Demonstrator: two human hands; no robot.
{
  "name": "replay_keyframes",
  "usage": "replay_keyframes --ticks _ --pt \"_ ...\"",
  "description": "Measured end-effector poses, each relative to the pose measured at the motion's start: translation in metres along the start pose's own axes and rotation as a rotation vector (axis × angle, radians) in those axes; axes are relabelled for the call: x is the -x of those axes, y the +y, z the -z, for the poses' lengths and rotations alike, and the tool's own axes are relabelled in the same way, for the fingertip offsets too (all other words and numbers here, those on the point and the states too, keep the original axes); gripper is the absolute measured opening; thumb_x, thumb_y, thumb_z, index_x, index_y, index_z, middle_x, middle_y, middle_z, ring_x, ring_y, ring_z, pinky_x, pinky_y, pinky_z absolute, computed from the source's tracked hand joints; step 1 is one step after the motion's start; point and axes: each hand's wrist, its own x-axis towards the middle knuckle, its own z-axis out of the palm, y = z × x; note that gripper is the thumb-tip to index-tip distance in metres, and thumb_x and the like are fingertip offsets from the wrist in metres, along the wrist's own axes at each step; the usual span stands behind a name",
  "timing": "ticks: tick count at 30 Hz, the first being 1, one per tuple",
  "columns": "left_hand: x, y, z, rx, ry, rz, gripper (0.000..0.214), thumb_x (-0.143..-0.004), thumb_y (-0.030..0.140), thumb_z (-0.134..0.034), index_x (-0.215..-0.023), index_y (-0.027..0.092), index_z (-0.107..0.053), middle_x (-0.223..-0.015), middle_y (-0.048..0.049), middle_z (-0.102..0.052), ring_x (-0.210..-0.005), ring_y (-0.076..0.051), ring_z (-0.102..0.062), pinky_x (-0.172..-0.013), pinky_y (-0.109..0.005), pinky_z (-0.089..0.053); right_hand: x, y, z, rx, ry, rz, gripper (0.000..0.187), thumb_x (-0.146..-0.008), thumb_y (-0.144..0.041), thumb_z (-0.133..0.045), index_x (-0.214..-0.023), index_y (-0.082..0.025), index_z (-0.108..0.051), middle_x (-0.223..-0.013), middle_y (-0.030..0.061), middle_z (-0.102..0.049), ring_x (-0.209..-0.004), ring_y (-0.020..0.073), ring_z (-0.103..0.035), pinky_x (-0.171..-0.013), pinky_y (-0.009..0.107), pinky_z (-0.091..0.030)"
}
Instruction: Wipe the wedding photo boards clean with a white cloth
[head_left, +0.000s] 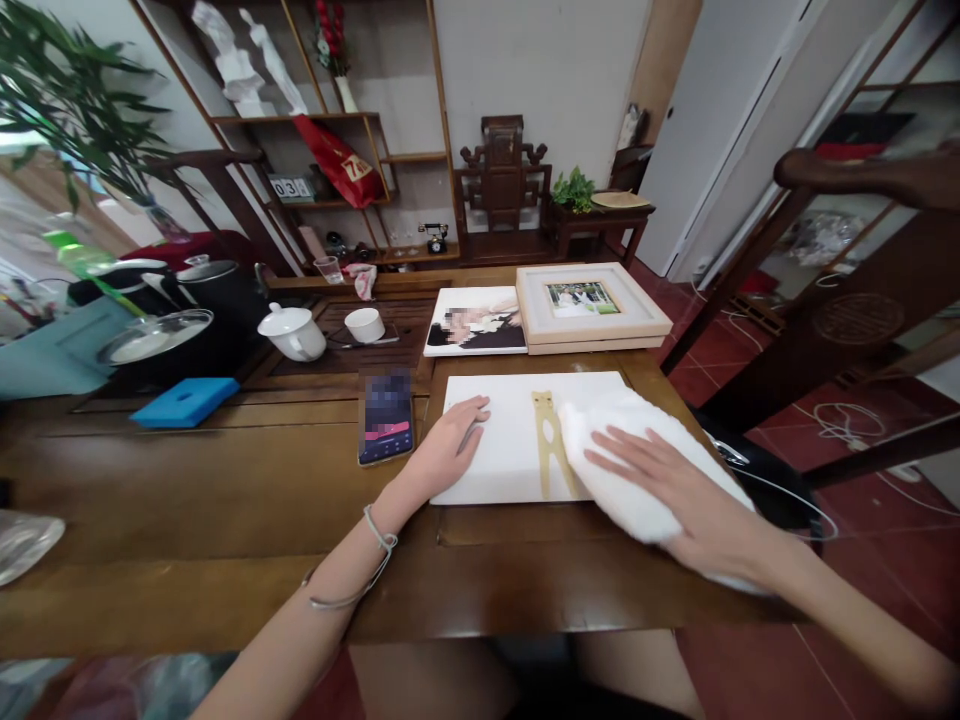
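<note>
A white board (510, 440) lies flat near the front of the wooden table (225, 500), face down, with a tan wooden stand piece (551, 450) on it. My left hand (450, 445) rests on the board's left edge, fingers stretched out flat. My right hand (675, 490) lies flat on a white cloth (622, 450) that covers the board's right part, fingers spread. Whether the cloth is gripped cannot be seen.
A phone (386, 418) lies left of the board. Behind it are a photo print (476, 320) and a framed picture (589, 305). A teapot (294, 333), cup (364, 324), blue box (184, 400) and black pots (180, 320) sit left. A dark chair (847, 300) stands right.
</note>
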Motion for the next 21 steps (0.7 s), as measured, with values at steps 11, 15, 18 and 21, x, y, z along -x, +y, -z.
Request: replay_keyframes --ticks 11,15,18,21 --pt "0.0 -0.001 0.0 -0.015 0.005 -0.011 0.023 -0.095 0.022 -0.04 -0.11 0.016 -0.057 -0.136 -0.0153 -0.055 -0.132 -0.026 -0.047 -0.111 -0.049 -0.04 -0.052 0.039 -0.004 0.001 0.034 -0.086 0.084 -0.067 -0.016 -0.05 -0.149 -0.024 -0.032 -0.159 0.0059 -0.024 -0.146 0.0289 -0.015 -0.116 0.058 -0.006" --pt "-0.001 -0.002 0.0 -0.041 0.027 0.005 0.023 -0.095 0.022 -0.039 -0.11 0.016 -0.056 -0.137 -0.0163 -0.054 -0.134 -0.026 -0.045 -0.11 -0.05 -0.04 -0.093 0.061 -0.001 0.048 0.041 -0.163 0.086 -0.065 -0.011 -0.047 -0.149 -0.023 -0.033 -0.159 0.0061 -0.023 -0.146 0.0268 -0.013 -0.116 0.059 -0.005" --pt "-0.001 -0.002 0.0 -0.056 0.018 0.001 0.024 -0.096 0.022 -0.038 -0.11 0.015 -0.056 -0.138 -0.0168 -0.054 -0.135 -0.027 -0.044 -0.111 -0.05 -0.039 -0.099 0.056 0.002 0.034 -0.009 -0.134 0.085 -0.067 -0.012 -0.047 -0.149 -0.024 -0.033 -0.158 0.006 -0.023 -0.147 0.0281 -0.011 -0.115 0.061 -0.006" --pt "-0.001 -0.002 0.0 -0.062 0.005 -0.006 0.024 -0.096 0.023 -0.038 -0.11 0.016 -0.055 -0.138 -0.0167 -0.054 -0.135 -0.027 -0.044 -0.111 -0.049 -0.039 -0.079 0.036 0.002 0.022 -0.062 -0.073 0.087 -0.065 -0.012 -0.049 -0.15 -0.024 -0.032 -0.159 0.0051 -0.02 -0.147 0.0285 -0.01 -0.116 0.06 -0.006"
